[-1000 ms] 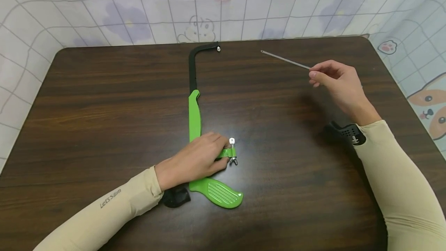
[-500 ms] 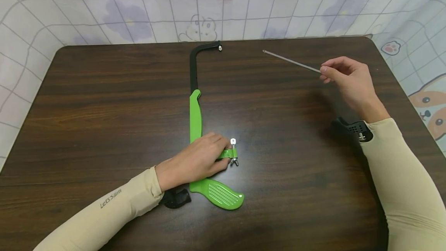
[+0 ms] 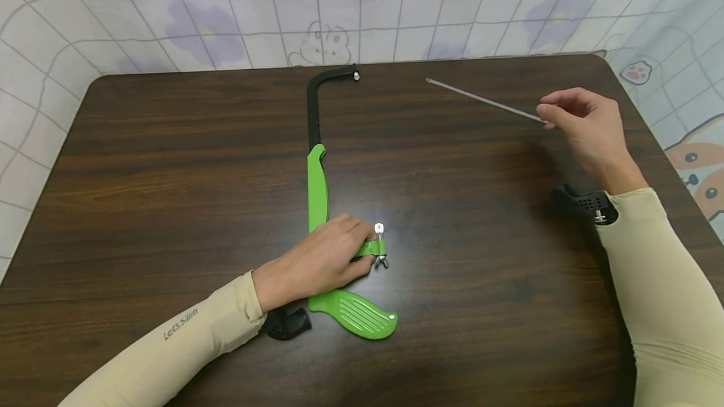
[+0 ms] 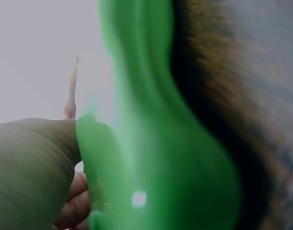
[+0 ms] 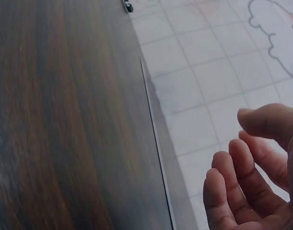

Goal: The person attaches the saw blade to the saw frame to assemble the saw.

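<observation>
A green and black hacksaw frame (image 3: 317, 187) lies on the brown table. My left hand (image 3: 319, 259) grips it near the handle, fingers curled over the green part beside the metal blade holder and wing nut (image 3: 381, 261). The green handle (image 4: 156, 158) fills much of the left wrist view. A thin grey hacksaw blade (image 3: 481, 98) lies slanted toward the table's back right. My right hand (image 3: 588, 127) is just at the blade's near end in the head view. In the right wrist view, its thumb and bent fingers (image 5: 242, 158) stand apart from the blade (image 5: 156, 139).
A brown wooden table (image 3: 170, 174) bears everything. Behind and beside it hangs a white gridded sheet (image 3: 271, 11) with cartoon prints. A black wrist device (image 3: 287, 323) shows below my left wrist, and a black strap (image 3: 585, 203) is around my right one.
My right hand has moved right along the blade to its near end, while the blade has stayed almost in place. The left hand and the hacksaw frame have not moved.
</observation>
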Motion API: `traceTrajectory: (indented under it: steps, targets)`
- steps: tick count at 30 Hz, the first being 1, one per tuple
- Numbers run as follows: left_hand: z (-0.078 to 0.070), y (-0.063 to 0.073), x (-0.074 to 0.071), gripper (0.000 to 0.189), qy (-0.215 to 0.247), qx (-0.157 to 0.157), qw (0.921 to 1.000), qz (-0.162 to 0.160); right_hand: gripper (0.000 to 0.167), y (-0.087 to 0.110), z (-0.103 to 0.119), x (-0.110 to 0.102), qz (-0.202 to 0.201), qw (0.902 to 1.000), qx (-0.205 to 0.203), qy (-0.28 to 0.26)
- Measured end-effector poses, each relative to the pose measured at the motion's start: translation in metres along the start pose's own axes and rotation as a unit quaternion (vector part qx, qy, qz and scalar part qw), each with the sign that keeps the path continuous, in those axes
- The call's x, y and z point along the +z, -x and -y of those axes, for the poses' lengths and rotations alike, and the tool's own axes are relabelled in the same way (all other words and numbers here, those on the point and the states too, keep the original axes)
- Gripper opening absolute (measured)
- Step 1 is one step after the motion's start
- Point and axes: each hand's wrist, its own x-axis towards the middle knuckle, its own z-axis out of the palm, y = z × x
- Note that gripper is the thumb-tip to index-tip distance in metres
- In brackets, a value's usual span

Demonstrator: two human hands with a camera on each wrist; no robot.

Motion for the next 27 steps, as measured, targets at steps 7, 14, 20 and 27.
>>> traceTrajectory:
  steps: [7,14,20,27]
  targets:
    - [0.000,0.000,0.001,0.017,-0.005,0.008,0.9999,-0.005,0.035,-0.003,-0.007,-0.014,-0.015,0.9988,0.024,0.039]
    - [0.000,0.000,0.002,0.014,-0.021,0.016,0.9996,-0.014,0.036,-0.006,-0.018,-0.032,-0.030,0.9972,0.050,0.047]
    - [0.000,-0.001,0.001,0.014,-0.020,0.018,0.9996,-0.006,0.034,-0.007,-0.028,-0.047,-0.040,0.9971,0.064,0.013]
    - [0.000,-0.001,-0.004,0.010,-0.007,0.017,0.9998,0.009,0.031,-0.008,-0.035,-0.053,-0.044,0.9960,0.070,0.035]
